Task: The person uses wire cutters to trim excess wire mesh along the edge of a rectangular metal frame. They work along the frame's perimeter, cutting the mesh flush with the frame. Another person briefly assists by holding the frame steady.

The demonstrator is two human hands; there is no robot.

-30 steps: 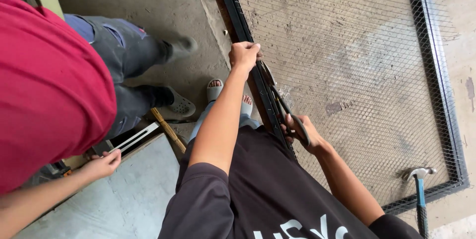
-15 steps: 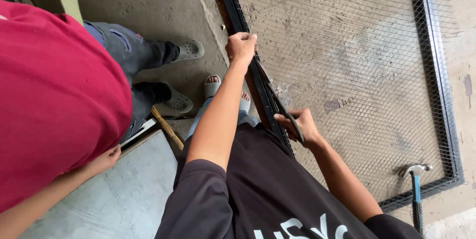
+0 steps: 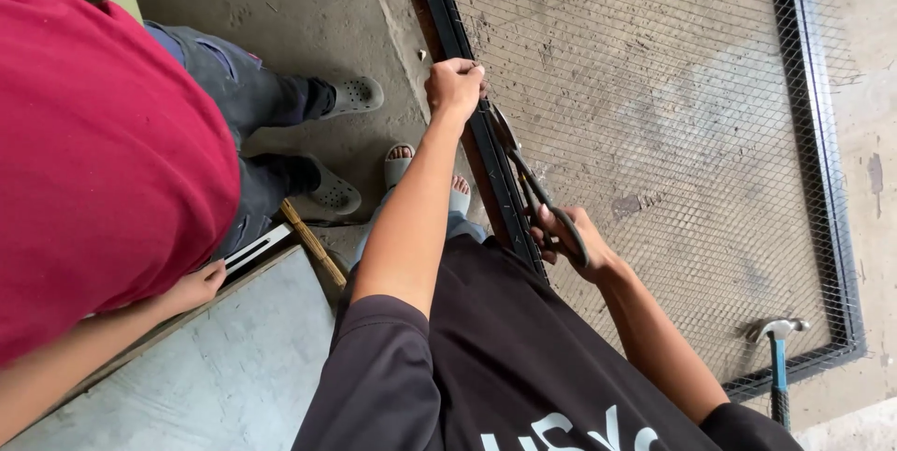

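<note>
My left hand (image 3: 455,86) is closed on the near bar of a black metal frame (image 3: 467,49) that holds wire mesh (image 3: 654,133) and lies on the concrete floor. My right hand (image 3: 565,241) grips the handles of metal shears (image 3: 523,175). Their blades point up along the bar toward my left hand, at the mesh edge. My feet in pale sandals (image 3: 400,163) stand just left of the frame.
A co-worker in a red shirt (image 3: 103,161) leans in at the left, a hand (image 3: 196,287) on a grey panel (image 3: 206,367), feet in grey clogs (image 3: 350,96). A blue-handled hammer (image 3: 777,357) lies on the mesh at the frame's lower right corner. A wooden stick (image 3: 313,245) lies by the panel.
The co-worker in red has leaned further into view. My hands keep their grips on the frame bar and the shears, almost in the same place.
</note>
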